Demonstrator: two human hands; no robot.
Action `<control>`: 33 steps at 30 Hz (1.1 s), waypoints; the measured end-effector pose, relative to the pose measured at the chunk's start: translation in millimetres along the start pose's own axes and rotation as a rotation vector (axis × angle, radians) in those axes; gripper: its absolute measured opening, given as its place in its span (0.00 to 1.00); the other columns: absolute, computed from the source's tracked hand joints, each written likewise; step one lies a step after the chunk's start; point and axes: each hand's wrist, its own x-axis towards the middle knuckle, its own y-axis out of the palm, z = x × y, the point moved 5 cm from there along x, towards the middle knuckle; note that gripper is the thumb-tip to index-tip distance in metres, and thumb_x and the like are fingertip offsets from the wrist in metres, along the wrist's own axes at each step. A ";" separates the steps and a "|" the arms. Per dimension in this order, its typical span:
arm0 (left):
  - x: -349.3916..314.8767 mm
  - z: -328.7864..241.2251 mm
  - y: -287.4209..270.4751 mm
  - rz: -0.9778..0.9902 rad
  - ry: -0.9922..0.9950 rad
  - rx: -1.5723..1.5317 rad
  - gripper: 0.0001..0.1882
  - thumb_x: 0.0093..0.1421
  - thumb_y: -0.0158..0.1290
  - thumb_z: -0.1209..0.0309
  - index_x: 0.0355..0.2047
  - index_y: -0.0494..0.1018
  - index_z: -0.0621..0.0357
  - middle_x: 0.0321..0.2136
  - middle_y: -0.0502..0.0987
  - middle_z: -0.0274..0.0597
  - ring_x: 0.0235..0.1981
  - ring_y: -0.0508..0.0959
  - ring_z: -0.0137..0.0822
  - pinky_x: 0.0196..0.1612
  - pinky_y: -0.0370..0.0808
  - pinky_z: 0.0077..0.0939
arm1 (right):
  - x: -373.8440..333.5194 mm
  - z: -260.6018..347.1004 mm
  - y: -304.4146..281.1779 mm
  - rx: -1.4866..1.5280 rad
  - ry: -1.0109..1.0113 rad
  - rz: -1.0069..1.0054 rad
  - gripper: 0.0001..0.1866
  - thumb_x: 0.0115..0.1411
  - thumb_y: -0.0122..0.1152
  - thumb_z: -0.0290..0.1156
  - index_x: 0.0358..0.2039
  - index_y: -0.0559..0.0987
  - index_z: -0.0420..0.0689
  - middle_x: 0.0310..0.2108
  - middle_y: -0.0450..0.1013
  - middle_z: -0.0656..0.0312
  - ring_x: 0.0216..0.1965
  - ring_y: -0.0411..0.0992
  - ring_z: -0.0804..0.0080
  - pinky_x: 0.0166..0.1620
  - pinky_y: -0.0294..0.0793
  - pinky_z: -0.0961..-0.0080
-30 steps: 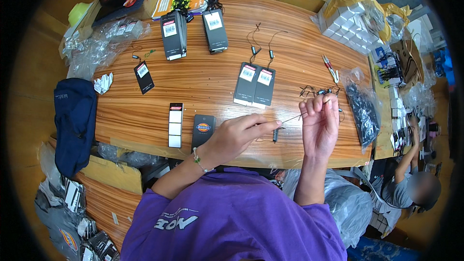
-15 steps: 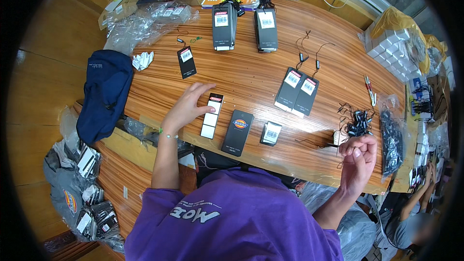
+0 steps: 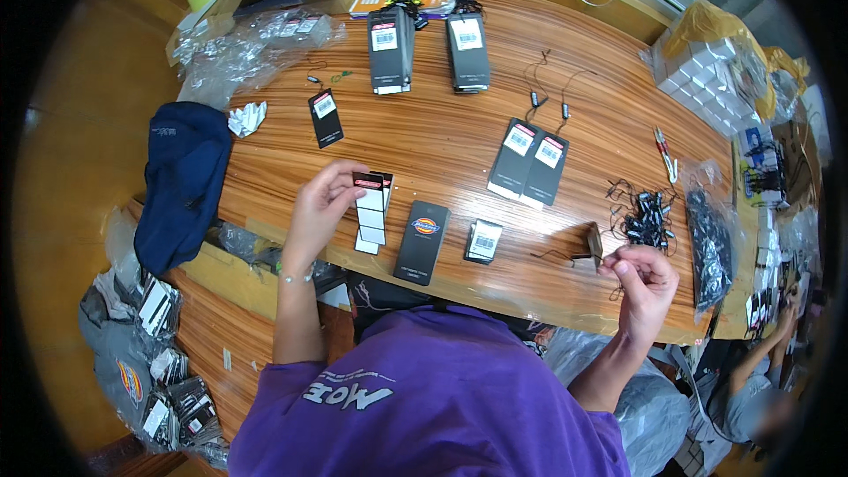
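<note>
My left hand (image 3: 325,205) lifts the top card off a small stack of black and white hang tags (image 3: 372,212) near the front edge of the wooden table (image 3: 442,124). My right hand (image 3: 643,281) is closed on a thin black string loop with a small tag (image 3: 594,244) at its end, just right of a black tag (image 3: 423,242) and a small white-labelled tag (image 3: 483,241). A tangle of black string fasteners (image 3: 647,210) lies beyond my right hand.
Two black tags (image 3: 532,159) lie mid-table, taller tag stacks (image 3: 429,49) at the back, one tag (image 3: 325,117) at left. A dark blue cap (image 3: 179,178) hangs over the left edge. Plastic bags (image 3: 247,40), white boxes (image 3: 711,66) and small cutters (image 3: 665,153) surround. A person sits at lower right (image 3: 760,371).
My left hand left the string, swung left to the tag stack and picked up its top card. My right hand dropped from raised to the table's front edge, still gripping the string.
</note>
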 end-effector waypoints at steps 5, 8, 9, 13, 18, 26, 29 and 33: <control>-5.1 -50.7 47.2 -0.053 0.188 -0.044 0.11 0.52 0.54 0.84 0.36 0.68 0.64 0.29 0.77 0.43 0.31 0.77 0.26 0.33 0.73 0.15 | 1.9 1.8 10.6 -0.078 0.010 0.011 0.03 0.51 0.57 0.15 0.28 0.75 0.34 0.27 0.73 0.58 0.28 0.73 0.74 0.34 0.76 0.79; -2.6 -68.4 103.0 0.115 0.262 -0.097 0.09 0.51 0.56 0.82 0.33 0.71 0.65 0.29 0.77 0.41 0.31 0.77 0.25 0.34 0.74 0.14 | 0.6 -2.1 30.1 -0.130 -0.046 0.048 0.02 0.52 0.59 0.18 0.27 0.75 0.37 0.26 0.73 0.63 0.25 0.70 0.81 0.29 0.69 0.85; -1.6 -73.4 117.7 0.139 0.294 -0.062 0.08 0.51 0.56 0.81 0.33 0.72 0.65 0.29 0.77 0.40 0.31 0.77 0.25 0.34 0.74 0.13 | 0.3 -0.6 36.4 -0.212 -0.082 0.037 0.02 0.51 0.60 0.19 0.26 0.75 0.37 0.25 0.73 0.64 0.24 0.69 0.82 0.28 0.68 0.86; -4.7 -85.2 147.5 0.179 0.386 0.027 0.08 0.51 0.57 0.79 0.33 0.73 0.67 0.28 0.78 0.41 0.29 0.78 0.26 0.32 0.76 0.16 | -1.6 10.6 58.3 -0.462 -0.323 -0.052 0.03 0.48 0.60 0.18 0.23 0.74 0.36 0.22 0.72 0.62 0.22 0.68 0.80 0.26 0.66 0.85; -14.3 -95.6 152.8 0.183 0.495 0.140 0.08 0.50 0.57 0.79 0.32 0.74 0.66 0.27 0.78 0.42 0.27 0.79 0.28 0.30 0.77 0.18 | -1.4 19.4 70.7 -0.576 -0.437 -0.046 0.05 0.47 0.60 0.17 0.22 0.73 0.36 0.20 0.70 0.60 0.20 0.67 0.77 0.24 0.66 0.83; -15.6 -95.3 156.3 0.243 0.481 0.111 0.08 0.50 0.57 0.79 0.32 0.74 0.67 0.29 0.78 0.43 0.27 0.79 0.29 0.28 0.77 0.18 | -0.6 19.2 74.9 -0.619 -0.492 -0.066 0.05 0.47 0.61 0.17 0.23 0.73 0.36 0.20 0.70 0.61 0.20 0.67 0.77 0.23 0.65 0.82; -14.0 -95.9 157.4 0.264 0.447 0.064 0.08 0.50 0.57 0.79 0.33 0.74 0.67 0.29 0.77 0.43 0.27 0.78 0.29 0.28 0.76 0.18 | -0.4 -0.6 68.0 -0.432 -0.394 -0.129 0.04 0.49 0.60 0.18 0.23 0.73 0.36 0.20 0.70 0.63 0.20 0.66 0.80 0.23 0.65 0.84; -14.9 -97.1 158.5 0.274 0.428 0.024 0.09 0.50 0.57 0.79 0.33 0.74 0.66 0.29 0.77 0.43 0.26 0.78 0.28 0.27 0.76 0.17 | -4.2 -16.5 67.5 -0.150 -0.218 -0.174 0.03 0.53 0.58 0.19 0.27 0.73 0.36 0.23 0.70 0.65 0.24 0.65 0.84 0.27 0.65 0.87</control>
